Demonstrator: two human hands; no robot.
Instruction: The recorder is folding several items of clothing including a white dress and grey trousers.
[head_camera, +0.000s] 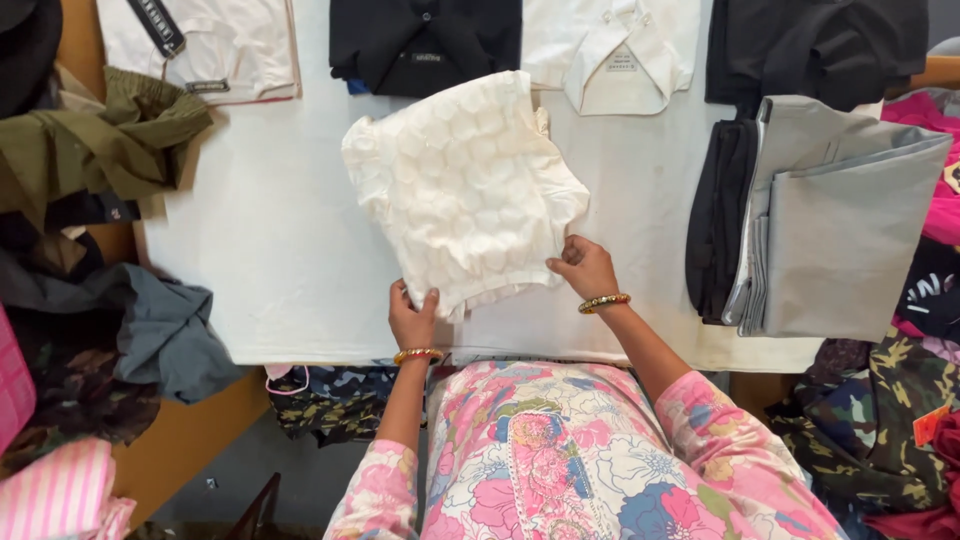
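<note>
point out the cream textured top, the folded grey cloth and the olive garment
cream textured top (462, 190), head view, middle of the bubbly front panel
folded grey cloth (850, 225), head view, centre of the top fold
olive garment (100, 140), head view, middle of the crumpled heap

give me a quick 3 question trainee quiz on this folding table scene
1. True or false: both hands grip the cream top.
2. Which pile lies right of the top? A. grey cloth B. striped towels C. denim
3. What does each wrist wear?

Key:
1. True: left hand and right hand pinch its near edge.
2. A
3. A gold bangle
</note>
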